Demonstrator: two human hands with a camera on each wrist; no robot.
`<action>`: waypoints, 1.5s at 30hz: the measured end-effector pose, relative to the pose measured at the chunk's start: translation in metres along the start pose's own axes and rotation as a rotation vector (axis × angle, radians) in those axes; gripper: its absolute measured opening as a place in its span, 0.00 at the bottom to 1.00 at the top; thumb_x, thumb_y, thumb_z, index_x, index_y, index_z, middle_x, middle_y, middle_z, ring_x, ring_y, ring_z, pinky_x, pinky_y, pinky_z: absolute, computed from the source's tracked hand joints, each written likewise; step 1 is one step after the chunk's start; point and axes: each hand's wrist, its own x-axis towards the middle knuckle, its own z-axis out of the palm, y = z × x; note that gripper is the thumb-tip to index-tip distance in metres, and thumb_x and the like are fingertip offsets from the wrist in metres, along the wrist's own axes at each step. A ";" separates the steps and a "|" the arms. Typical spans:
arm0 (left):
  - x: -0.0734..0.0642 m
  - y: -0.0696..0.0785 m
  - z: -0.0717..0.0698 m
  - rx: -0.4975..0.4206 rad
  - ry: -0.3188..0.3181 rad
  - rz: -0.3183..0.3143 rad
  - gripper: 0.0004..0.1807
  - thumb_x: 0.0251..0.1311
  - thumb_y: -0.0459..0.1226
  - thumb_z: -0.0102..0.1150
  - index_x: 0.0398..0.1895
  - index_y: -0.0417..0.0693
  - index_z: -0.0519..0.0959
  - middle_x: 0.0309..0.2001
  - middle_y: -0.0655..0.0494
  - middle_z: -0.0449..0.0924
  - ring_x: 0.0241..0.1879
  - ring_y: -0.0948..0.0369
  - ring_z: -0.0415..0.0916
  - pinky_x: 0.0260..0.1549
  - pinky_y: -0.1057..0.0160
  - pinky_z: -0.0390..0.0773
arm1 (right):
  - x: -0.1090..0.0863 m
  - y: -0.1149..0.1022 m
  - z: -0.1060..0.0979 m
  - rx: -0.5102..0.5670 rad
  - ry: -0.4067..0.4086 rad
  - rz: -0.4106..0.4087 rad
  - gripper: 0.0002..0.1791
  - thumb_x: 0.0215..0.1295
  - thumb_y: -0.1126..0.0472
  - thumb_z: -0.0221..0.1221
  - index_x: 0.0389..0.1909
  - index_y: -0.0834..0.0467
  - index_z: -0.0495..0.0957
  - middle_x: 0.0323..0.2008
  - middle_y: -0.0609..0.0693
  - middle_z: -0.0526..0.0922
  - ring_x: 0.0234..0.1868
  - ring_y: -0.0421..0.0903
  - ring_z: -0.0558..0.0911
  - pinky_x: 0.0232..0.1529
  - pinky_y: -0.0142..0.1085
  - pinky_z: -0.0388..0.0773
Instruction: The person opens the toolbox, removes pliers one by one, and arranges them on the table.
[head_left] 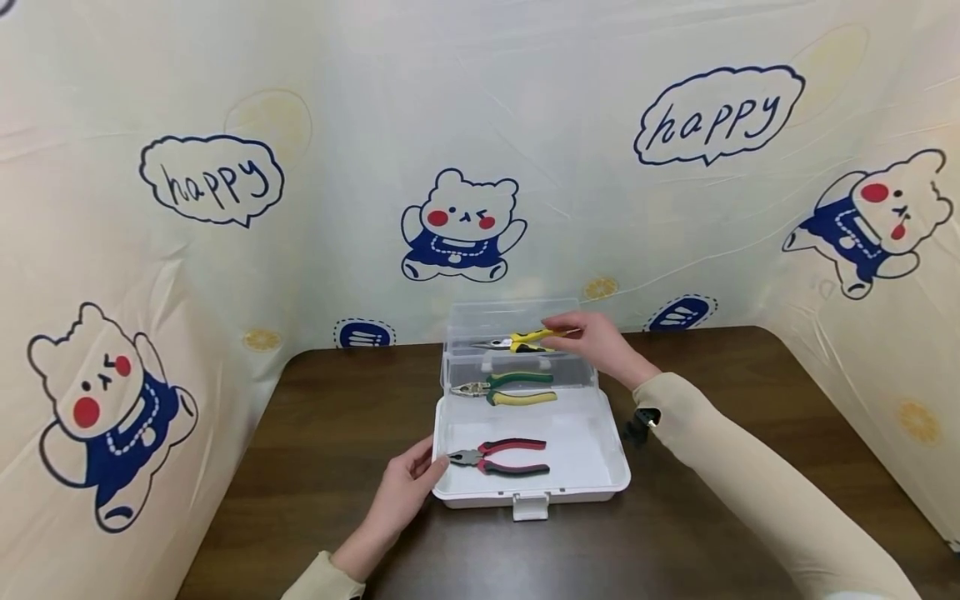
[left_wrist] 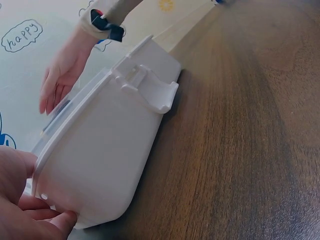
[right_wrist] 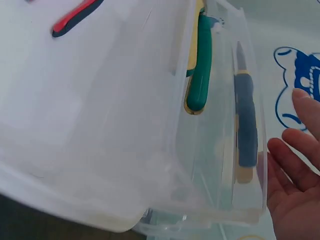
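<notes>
A white toolbox stands with its translucent tiered trays raised at the back. My left hand grips its front left corner, thumb at the rim and fingers against the outer wall. Red-and-black pliers lie in the white base. Green-and-yellow pliers rest in the lower tray, and yellow-and-black long-nose pliers in the upper one. At those yellow handles is my right hand, whose fingers are spread and loosely bent beside the upper tray's wall in the right wrist view.
Dark brown wooden table surrounds the box. A white latch sticks out at its front. Close behind the trays hangs a pale curtain printed with bears, and it wraps both sides. A dark device sits on the right wrist.
</notes>
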 end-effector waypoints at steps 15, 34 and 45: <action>-0.001 0.000 0.001 -0.012 -0.002 -0.011 0.28 0.72 0.32 0.62 0.71 0.28 0.71 0.67 0.31 0.75 0.66 0.44 0.75 0.57 0.58 0.80 | 0.024 -0.015 0.015 -0.243 -0.099 -0.083 0.20 0.70 0.57 0.68 0.60 0.60 0.85 0.55 0.55 0.87 0.56 0.53 0.83 0.56 0.47 0.82; -0.002 0.000 0.003 -0.055 -0.024 0.054 0.26 0.73 0.29 0.59 0.70 0.24 0.70 0.67 0.28 0.73 0.65 0.44 0.74 0.54 0.67 0.79 | 0.044 -0.033 0.019 -0.506 -0.218 -0.183 0.14 0.67 0.61 0.71 0.51 0.61 0.89 0.41 0.52 0.82 0.42 0.48 0.76 0.48 0.41 0.76; -0.003 0.002 0.003 -0.033 -0.006 0.050 0.26 0.71 0.29 0.61 0.69 0.25 0.71 0.66 0.28 0.73 0.65 0.42 0.75 0.56 0.62 0.79 | 0.035 -0.030 0.008 -0.396 -0.127 -0.206 0.19 0.69 0.54 0.70 0.55 0.60 0.87 0.48 0.52 0.82 0.48 0.50 0.79 0.51 0.44 0.79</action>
